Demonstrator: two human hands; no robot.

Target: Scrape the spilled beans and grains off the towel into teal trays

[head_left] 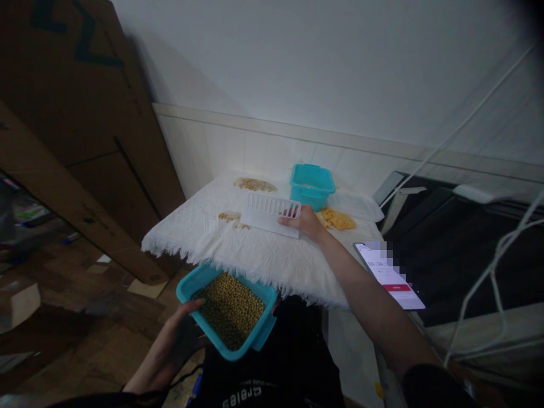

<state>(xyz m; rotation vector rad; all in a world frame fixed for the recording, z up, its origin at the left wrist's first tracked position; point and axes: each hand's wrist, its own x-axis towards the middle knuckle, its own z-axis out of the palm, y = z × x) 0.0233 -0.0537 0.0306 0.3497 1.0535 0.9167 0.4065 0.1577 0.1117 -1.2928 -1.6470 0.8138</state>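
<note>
My left hand [181,326] grips the near left rim of a teal plastic container [229,354], thumb over the edge. Tan, round dried beans [238,303] fill much of it. The container is tilted at the table's front edge, above my lap. With my right hand [308,221] I hold the right end of a white slotted plastic basket [270,222] on or just above the cloth. Its slots face up and away; what it contains, if anything, is hidden. A small scatter of beans [229,216] lies by its left end, and a larger patch of beans [255,184] lies behind it.
A second teal container [312,184] stands at the back of the cloth-covered table [191,221]. Beside it are a clear lid [357,205] and a crumpled yellow cloth or packet [336,219]. A lit phone [391,277] lies right, near white cables [488,266]. Large cardboard [97,124] stands left.
</note>
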